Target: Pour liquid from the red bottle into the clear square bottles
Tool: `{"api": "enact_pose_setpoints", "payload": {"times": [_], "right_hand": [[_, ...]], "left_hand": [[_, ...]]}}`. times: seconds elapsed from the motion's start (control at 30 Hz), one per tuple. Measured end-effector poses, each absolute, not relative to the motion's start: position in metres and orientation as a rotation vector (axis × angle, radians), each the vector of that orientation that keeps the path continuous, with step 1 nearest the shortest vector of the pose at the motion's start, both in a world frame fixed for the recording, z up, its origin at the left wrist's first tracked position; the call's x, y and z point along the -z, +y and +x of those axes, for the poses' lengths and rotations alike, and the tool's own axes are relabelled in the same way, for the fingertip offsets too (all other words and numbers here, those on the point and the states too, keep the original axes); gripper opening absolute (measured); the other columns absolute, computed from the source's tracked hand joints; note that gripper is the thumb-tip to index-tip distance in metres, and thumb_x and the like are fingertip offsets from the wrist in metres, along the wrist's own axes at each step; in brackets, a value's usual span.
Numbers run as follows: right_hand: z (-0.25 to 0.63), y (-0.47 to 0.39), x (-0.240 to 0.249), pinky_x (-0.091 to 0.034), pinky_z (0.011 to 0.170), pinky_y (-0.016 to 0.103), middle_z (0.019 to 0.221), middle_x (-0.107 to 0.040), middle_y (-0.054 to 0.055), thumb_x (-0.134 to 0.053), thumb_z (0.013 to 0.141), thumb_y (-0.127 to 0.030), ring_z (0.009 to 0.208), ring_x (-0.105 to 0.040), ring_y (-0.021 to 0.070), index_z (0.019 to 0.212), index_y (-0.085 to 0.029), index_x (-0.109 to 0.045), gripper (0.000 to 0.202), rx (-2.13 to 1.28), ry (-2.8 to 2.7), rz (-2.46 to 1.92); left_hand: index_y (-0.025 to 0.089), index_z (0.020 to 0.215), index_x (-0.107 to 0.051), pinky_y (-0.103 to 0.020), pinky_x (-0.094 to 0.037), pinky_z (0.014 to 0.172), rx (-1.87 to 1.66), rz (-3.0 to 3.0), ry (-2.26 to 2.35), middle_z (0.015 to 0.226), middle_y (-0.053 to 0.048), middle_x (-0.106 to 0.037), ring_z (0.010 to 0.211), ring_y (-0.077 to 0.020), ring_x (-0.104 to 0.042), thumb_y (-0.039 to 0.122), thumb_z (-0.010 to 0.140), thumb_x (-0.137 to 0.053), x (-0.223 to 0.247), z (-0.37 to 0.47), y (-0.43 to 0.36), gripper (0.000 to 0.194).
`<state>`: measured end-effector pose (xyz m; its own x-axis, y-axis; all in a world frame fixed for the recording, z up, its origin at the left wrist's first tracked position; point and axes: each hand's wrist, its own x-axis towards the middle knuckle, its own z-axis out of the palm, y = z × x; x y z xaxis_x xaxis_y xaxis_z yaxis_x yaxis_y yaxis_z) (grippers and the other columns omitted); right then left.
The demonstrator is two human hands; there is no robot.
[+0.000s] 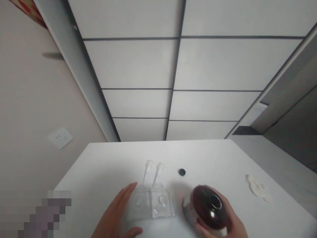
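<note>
My right hand (230,216) is wrapped round a rounded dark red object (203,205) with a silver ring on its top, at the table's near right. Left of it, a clear plastic tray (162,203) with two compartments lies on the white table (106,165). At the tray's left edge is my left hand (117,211), fingers stretched and thumb apart, with nothing gripped. Two white pump-like pieces (148,170) with thin stems lie side by side behind the tray. A small dark round cap (182,172) sits to their right.
A crumpled whitish item (257,187) lies near the table's right edge. White panelled doors (138,66) rise behind the table. On the left wall is a socket (60,138). A pixelated patch covers the lower left corner.
</note>
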<state>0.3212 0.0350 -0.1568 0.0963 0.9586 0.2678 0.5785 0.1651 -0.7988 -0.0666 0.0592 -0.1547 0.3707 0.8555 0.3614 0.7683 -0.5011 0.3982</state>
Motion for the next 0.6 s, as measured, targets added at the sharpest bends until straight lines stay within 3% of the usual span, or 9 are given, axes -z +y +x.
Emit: {"api": "enact_pose_setpoints", "payload": {"times": [0.23,0.33,0.4,0.5,0.53,0.6], "right_hand": [[0.295,0.07,0.145,-0.06,0.105,0.055,0.132,-0.073,0.015,-0.088,0.075,-0.047,0.119,-0.073,0.0364,0.136,-0.02,-0.063,0.071,-0.636,-1.507,-1.436],[0.294,0.068,0.145,-0.059,0.107,0.053,0.135,-0.071,0.016,-0.089,0.077,-0.057,0.124,-0.07,0.0369,0.138,-0.02,-0.061,0.077,-0.699,-1.514,-1.398],[0.296,0.063,0.145,-0.056,0.11,0.053,0.139,-0.068,0.018,-0.085,0.075,-0.074,0.128,-0.067,0.0384,0.143,-0.019,-0.058,0.091,-0.771,-1.54,-1.342],[0.302,0.053,0.147,-0.046,0.12,0.054,0.155,-0.057,0.019,-0.054,0.08,-0.099,0.143,-0.055,0.0406,0.154,-0.02,-0.05,0.108,-0.819,-1.551,-1.226],[0.305,0.05,0.148,-0.042,0.123,0.055,0.159,-0.052,0.018,-0.039,0.086,-0.099,0.147,-0.05,0.0394,0.157,-0.021,-0.047,0.106,-0.802,-1.528,-1.214],[0.313,0.049,0.148,-0.041,0.124,0.055,0.16,-0.052,0.014,-0.023,0.102,-0.085,0.149,-0.049,0.0346,0.157,-0.024,-0.045,0.085,-0.731,-1.471,-1.286]], "left_hand": [[0.039,0.169,-0.022,-0.047,-0.065,0.102,-0.785,2.483,1.463,0.156,-0.009,-0.062,0.13,-0.0364,-0.07,0.056,0.089,-0.076,0.154,-0.071,0.065,0.098],[0.036,0.169,-0.024,-0.046,-0.065,0.102,-0.806,2.472,1.482,0.157,-0.009,-0.061,0.13,-0.0362,-0.07,0.05,0.088,-0.075,0.163,-0.072,0.065,0.097],[0.035,0.168,-0.026,-0.046,-0.063,0.105,-0.776,2.453,1.513,0.158,-0.009,-0.06,0.133,-0.0352,-0.068,0.044,0.089,-0.072,0.166,-0.073,0.065,0.091],[0.036,0.166,-0.028,-0.045,-0.06,0.108,-0.771,2.435,1.544,0.158,-0.008,-0.06,0.135,-0.0336,-0.067,0.04,0.093,-0.068,0.164,-0.07,0.064,0.084],[0.036,0.166,-0.029,-0.045,-0.06,0.109,-0.775,2.426,1.55,0.158,-0.007,-0.06,0.136,-0.0333,-0.066,0.039,0.094,-0.068,0.163,-0.069,0.064,0.082],[0.038,0.166,-0.03,-0.046,-0.059,0.111,-0.791,2.402,1.55,0.158,-0.007,-0.059,0.137,-0.0338,-0.065,0.041,0.096,-0.067,0.16,-0.067,0.064,0.079]]}}
